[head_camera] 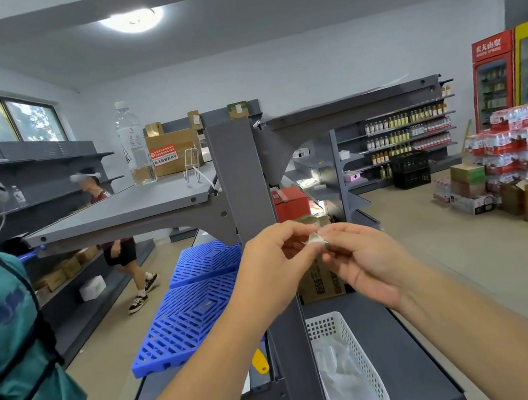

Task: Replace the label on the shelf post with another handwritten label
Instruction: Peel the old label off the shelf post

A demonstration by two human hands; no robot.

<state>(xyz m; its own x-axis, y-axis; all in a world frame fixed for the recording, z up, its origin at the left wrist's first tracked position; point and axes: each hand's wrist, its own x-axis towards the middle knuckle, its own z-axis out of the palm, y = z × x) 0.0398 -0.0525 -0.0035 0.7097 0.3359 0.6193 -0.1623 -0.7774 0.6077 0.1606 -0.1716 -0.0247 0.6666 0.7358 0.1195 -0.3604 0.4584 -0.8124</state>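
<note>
Both hands up in front of the gray shelf post [246, 182], near the middle of the view. Left hand [274, 260] and right hand [364, 253] meeting at a tiny white label [314, 238], pinched between the fingertips of both. Small and crumpled, white, a bit folded, with a thin pointed corner sticking out toward 9 o'clock. Too small and bent to read any writing on it. Held in the air just in front of the post, not stuck to it.

At 12 o'clock, at the very top of the post, a small brown and green tag [237, 110]. At 10 o'clock, a clear water bottle [133, 144] standing upright on the gray top shelf [118, 209], with a cardboard box [172, 152] just behind it. At 6 o'clock, a white plastic basket [370, 376] on the lower shelf, with pale wrapped bits inside. At 8 o'clock, blue plastic grids [187, 312] leaning low beside the post. At 9 o'clock, a person in a teal shirt [1, 317] at the edge of the view. At 3 o'clock, far off, stacked packs of bottles [516, 139] on the floor.
</note>
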